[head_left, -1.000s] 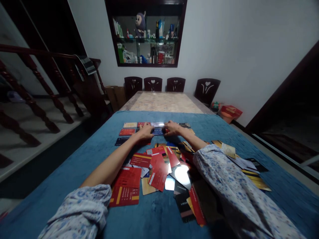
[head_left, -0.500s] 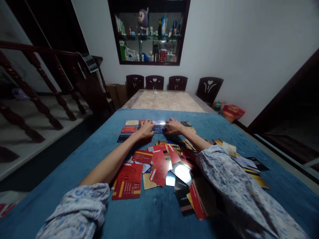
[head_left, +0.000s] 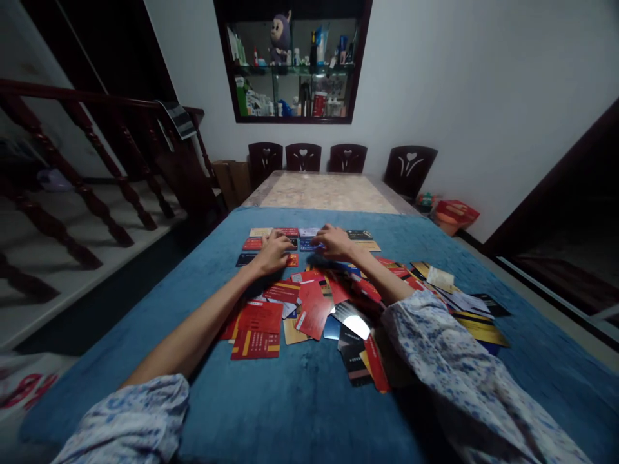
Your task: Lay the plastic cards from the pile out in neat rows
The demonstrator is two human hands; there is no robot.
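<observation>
My left hand (head_left: 273, 251) lies over the left part of neat rows of cards, its fingers spread and bent downward, with no card gripped. Under and beside it are a red card (head_left: 251, 244), a dark card (head_left: 245, 259) and an orange-red card (head_left: 292, 260). My right hand (head_left: 334, 242) is open, its fingertips on or just above the right side of a blue card (head_left: 308, 245). A pale card (head_left: 308, 232) lies behind the blue one. Nearer me spreads a loose heap of overlapping cards, mostly red (head_left: 314, 309), partly hidden by my right forearm.
A blue cloth (head_left: 203, 290) covers the near table; bare stone-patterned tabletop (head_left: 329, 191) shows beyond. More loose cards (head_left: 478, 327) lie at the right. Dark chairs (head_left: 348, 158) stand at the far end. A wooden railing (head_left: 91, 145) runs along the left.
My left hand has moved left, off the blue card's edge, uncovering cards beside it. My right hand stays by the blue card. The view has shifted slightly.
</observation>
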